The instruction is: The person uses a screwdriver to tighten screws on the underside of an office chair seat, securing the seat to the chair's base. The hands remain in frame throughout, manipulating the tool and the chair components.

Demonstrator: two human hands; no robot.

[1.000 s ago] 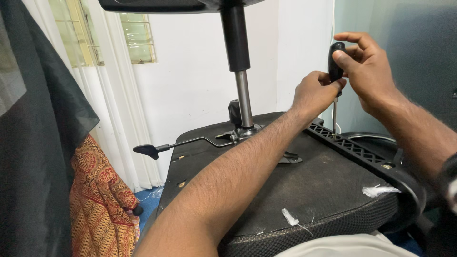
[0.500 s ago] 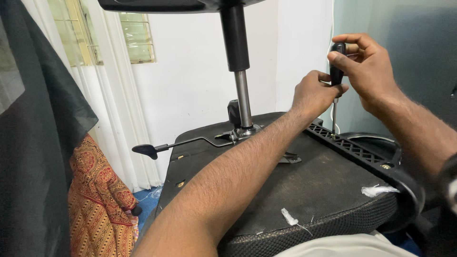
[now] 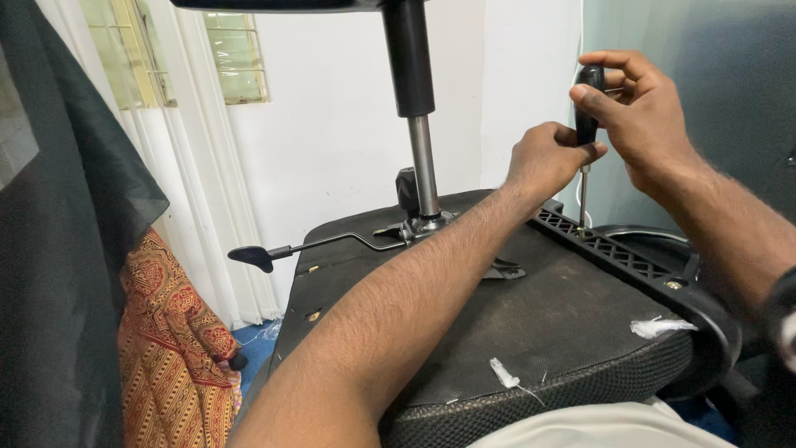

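An office chair seat [image 3: 572, 323] lies upside down before me, its black underside up. A gas-lift column [image 3: 423, 162] rises from the centre mechanism. My right hand [image 3: 643, 116] grips the black handle of a screwdriver [image 3: 587, 104] held upright. Its thin shaft points down onto the ribbed black armrest bracket [image 3: 618, 253] at the seat's right edge. My left hand [image 3: 547, 158] closes around the lower part of the handle, my forearm stretched across the seat.
A black adjustment lever [image 3: 265, 255] sticks out left of the mechanism. White scraps [image 3: 659, 327] lie on the seat fabric. Patterned orange cloth [image 3: 170, 332] and dark fabric [image 3: 58, 249] hang at left. White curtains and a window stand behind.
Both hands have shifted slightly on the screwdriver handle, the right hand's fingers regripping its top. The chair has not moved.
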